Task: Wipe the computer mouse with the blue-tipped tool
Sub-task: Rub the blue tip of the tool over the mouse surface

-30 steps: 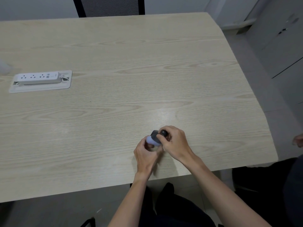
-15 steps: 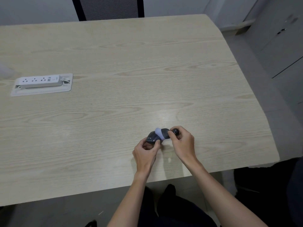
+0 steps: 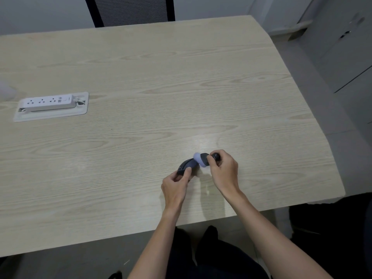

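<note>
mouse (image 3: 186, 165) half hidden (by fingers) | tool tip (image 3: 198, 158) blurred | chair (image 3: 130, 9) cropped

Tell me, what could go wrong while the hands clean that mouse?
The left hand pinches only the near end of the mouse, so a hard push from the blue-tipped tool in the right hand might make it slip or twist. They work near the table edge, so a dropped mouse could perhaps fall off.

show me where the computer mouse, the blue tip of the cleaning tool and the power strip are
computer mouse (image 3: 186, 165), head view, on its dark top shell.
blue tip (image 3: 199, 159), head view, on the pale blue pad.
power strip (image 3: 48, 102), head view, on its white socket face.
</note>
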